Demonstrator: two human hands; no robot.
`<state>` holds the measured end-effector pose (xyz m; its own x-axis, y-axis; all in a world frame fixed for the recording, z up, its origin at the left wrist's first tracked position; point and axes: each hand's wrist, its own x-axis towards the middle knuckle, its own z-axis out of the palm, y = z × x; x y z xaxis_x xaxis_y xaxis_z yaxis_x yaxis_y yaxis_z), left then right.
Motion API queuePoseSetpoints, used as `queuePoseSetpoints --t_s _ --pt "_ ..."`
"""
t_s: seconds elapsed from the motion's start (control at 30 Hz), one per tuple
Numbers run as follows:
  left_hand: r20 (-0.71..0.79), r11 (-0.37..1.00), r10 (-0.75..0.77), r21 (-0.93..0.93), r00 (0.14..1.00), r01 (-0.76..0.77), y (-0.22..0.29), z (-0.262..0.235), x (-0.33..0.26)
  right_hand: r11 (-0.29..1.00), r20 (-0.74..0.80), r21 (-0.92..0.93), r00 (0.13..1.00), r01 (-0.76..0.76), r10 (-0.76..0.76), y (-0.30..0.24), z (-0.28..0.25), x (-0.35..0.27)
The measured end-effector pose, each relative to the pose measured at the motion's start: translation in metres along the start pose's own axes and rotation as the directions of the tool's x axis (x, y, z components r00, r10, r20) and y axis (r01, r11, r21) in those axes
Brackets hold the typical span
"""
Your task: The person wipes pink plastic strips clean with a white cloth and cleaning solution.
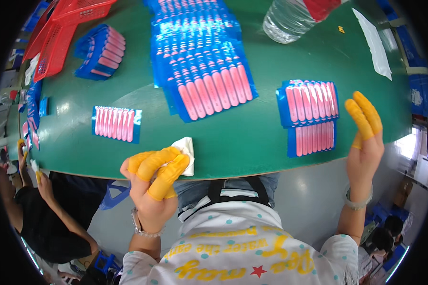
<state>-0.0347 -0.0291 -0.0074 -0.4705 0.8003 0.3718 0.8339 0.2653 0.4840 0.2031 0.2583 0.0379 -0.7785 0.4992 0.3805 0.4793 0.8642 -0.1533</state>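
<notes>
My left hand (154,183), with yellow finger cots on its fingers, is closed on a folded white cloth (189,153) at the table's near edge. My right hand (365,142) also wears yellow finger cots; its fingers are stretched out and I see nothing in it. It hovers just right of a small pile of blue film sheets with pink stick-shaped pieces (312,107), whose sheets overlap. A single smaller sheet of pink pieces (114,124) lies left of the cloth. Beyond it, a large overlapping stack of such sheets (214,90) stretches toward the far side.
A curled blue-and-pink sheet (104,54) lies at the far left, beside red plastic baskets (57,47). A clear bottle (287,21) stands at the far right, with a white strip (373,42) beyond it. At the left edge, another person's hands (43,185) are at the table.
</notes>
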Motion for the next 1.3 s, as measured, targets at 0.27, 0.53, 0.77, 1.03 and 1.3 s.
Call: queuePoseSetpoints --t_s 0.27,0.53,0.77,1.03,1.3 --pt "-0.089 0.995 0.035 0.099 0.995 -0.026 0.000 0.002 0.017 0.959 0.249 0.071 0.926 0.275 -0.284 -0.102 0.062 0.036" --pt "0.046 0.973 0.091 0.207 0.995 -0.099 0.015 -0.004 0.019 0.913 0.406 0.297 0.828 0.280 -0.386 -0.117 0.040 -0.019" --pt "0.276 0.931 0.315 0.098 0.908 -0.353 0.018 -0.001 0.009 0.893 0.379 0.382 0.840 0.240 -0.388 -0.117 0.043 -0.018" --pt "0.187 0.914 0.323 0.191 0.928 -0.357 0.012 0.022 0.044 0.906 0.370 0.324 0.845 0.271 -0.385 -0.117 0.042 -0.021" --pt "0.244 0.952 0.265 0.087 0.933 -0.294 0.033 0.004 0.000 0.884 0.333 0.423 0.873 0.200 -0.357 -0.106 0.044 -0.014"
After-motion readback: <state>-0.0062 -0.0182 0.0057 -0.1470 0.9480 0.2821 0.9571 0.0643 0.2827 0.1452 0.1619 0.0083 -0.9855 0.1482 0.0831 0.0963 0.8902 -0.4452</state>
